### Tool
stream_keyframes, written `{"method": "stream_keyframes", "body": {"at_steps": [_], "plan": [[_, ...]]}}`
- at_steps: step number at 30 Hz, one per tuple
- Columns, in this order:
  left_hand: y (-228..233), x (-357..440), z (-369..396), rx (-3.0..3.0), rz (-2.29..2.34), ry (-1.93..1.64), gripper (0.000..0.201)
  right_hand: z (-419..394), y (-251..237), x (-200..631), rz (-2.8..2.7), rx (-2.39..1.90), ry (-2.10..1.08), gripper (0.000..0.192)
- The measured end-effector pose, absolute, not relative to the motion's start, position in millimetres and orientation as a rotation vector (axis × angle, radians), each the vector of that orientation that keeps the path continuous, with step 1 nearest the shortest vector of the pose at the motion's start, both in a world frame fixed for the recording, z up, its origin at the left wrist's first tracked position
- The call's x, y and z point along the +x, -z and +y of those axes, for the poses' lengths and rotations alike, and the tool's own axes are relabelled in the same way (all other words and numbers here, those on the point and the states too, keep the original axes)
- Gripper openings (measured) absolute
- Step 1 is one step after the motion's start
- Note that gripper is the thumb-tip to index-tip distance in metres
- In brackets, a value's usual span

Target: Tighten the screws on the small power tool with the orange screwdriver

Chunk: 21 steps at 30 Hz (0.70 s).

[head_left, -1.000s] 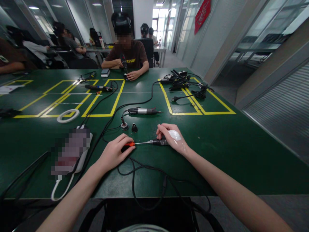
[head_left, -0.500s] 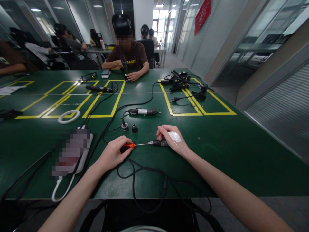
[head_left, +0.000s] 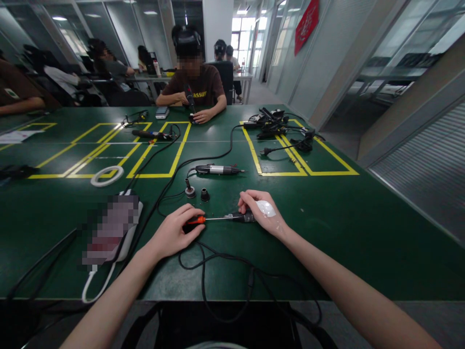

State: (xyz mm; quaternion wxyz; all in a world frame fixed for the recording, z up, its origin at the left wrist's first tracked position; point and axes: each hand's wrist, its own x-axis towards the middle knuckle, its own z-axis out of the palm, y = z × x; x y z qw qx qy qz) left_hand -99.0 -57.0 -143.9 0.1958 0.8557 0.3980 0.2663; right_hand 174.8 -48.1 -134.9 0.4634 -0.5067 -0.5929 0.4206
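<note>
My left hand [head_left: 180,230] is closed around the orange and black handle of a screwdriver [head_left: 202,220]. Its thin metal shaft points right and reaches a black cylindrical tool part [head_left: 244,217] with a small metal piece at its tip. That part lies in my closed right hand [head_left: 264,211], which has a clear film with a white pad on its back; the palm side is hidden. Whether the screwdriver tip sits inside the part or beside it, I cannot tell. Just beyond stand a small black cone-shaped cap [head_left: 205,195] and a round metal-and-black fitting [head_left: 189,189].
A silver and black corded power tool [head_left: 217,169] lies further back. Black cables [head_left: 227,256] loop in front of my hands. To the left are a phone [head_left: 111,230] and a white tape ring [head_left: 107,176]. A person [head_left: 196,92] works across the green table, near tangled black cords [head_left: 269,122].
The whole view has shifted slightly right and down. Both hands keep their hold, with the screwdriver and the black part in nearly the same position.
</note>
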Motion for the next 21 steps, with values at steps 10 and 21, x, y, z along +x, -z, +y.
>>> {"method": "stream_keyframes", "body": {"at_steps": [10,21], "plan": [[144.2,-99.9,-56.4,2.38,1.118,-0.771,0.011,-48.7,133.9,174.8,-1.476,-1.246,-1.036,0.052],[142.9,-101.1,-55.5,2.447,1.127,-0.755,0.019,-50.1,132.0,174.5,-1.478,-1.253,-1.031,0.05]]}}
